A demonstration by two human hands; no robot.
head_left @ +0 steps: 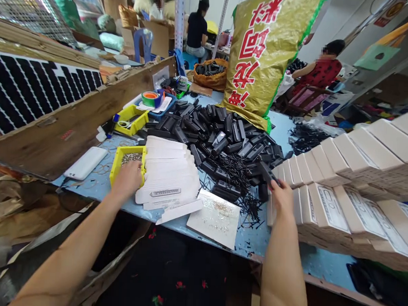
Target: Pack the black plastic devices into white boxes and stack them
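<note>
My left hand (127, 180) reaches into a yellow bin (115, 173) of small shiny metal pieces (131, 157). Its fingers are bunched and point down, and what they pinch, if anything, is hidden. A black oblong plastic case (265, 172) is gripped in my right hand (282, 198), tilted above the table's right side. Between the hands, a fanned stack of white flat cartons (166, 171) lies beside a pale board (217, 219) with tiny shiny bits on it. Behind them spreads a heap of similar black cases (209, 131), with thin black sticks (235, 172) at its front.
Rows of stacked boxes (327, 166) line the right side. A tall gold sack (257, 56) stands behind the heap. On the left are a white phone-like slab (86, 162), another yellow bin (133, 119) and a wooden board (81, 108). Two people (196, 30) sit farther back.
</note>
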